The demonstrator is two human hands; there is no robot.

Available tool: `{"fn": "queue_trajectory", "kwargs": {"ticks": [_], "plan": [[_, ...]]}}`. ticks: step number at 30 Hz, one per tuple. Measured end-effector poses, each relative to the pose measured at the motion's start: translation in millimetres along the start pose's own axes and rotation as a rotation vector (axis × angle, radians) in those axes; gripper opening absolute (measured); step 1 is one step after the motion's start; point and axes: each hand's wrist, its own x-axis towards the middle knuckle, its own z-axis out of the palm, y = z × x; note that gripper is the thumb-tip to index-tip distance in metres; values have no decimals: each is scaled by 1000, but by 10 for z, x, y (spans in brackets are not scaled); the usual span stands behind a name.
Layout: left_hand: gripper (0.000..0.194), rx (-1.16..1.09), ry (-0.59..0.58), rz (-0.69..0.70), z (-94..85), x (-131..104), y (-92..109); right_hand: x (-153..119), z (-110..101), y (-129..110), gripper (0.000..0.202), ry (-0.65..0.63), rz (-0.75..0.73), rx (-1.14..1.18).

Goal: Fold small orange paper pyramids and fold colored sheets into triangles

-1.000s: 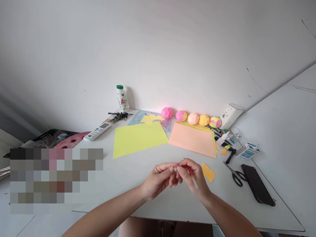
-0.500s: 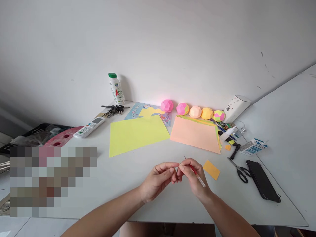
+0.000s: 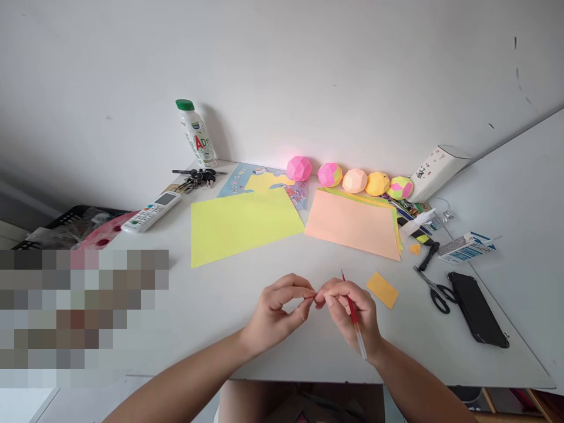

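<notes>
Over the front middle of the white table, my left hand has its thumb and fingertips pinched together; anything between them is too small to make out. My right hand meets it at the fingertips and holds a red pen refill with a clear end slanting down across the fingers. A small orange paper piece lies just right of my right hand. Beyond the hands are a yellow-green sheet on the left and a peach sheet on top of other sheets on the right.
Several faceted paper balls line the wall. Scissors and a black phone lie at right, near a small box. A remote, keys and a bottle stand or lie at left.
The view has shifted, so the table items sit higher in the picture. My right hand has turned, and the red refill now shows more fully and more upright. The fingertips remain close together.
</notes>
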Motion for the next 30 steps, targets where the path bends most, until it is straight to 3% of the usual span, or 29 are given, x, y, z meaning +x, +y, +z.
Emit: {"fn": "queue_trajectory", "kwargs": {"ticks": [11,14,22,26,30], "plan": [[24,596,58,489,-30,-19,-94,-8,39,43,18,11,-251,-274],[25,682,63,558,-43,-19,-105,-10,45,54,19,-1,-308,-336],[24,480,156,336,-8,-3,2,5,50,142,26,6,-527,-502],[18,254,132,134,-22,12,70,13,33,207,30,18,-686,-622],[18,110,70,89,-32,9,87,23,6,243,29,27,-787,-727]]}}
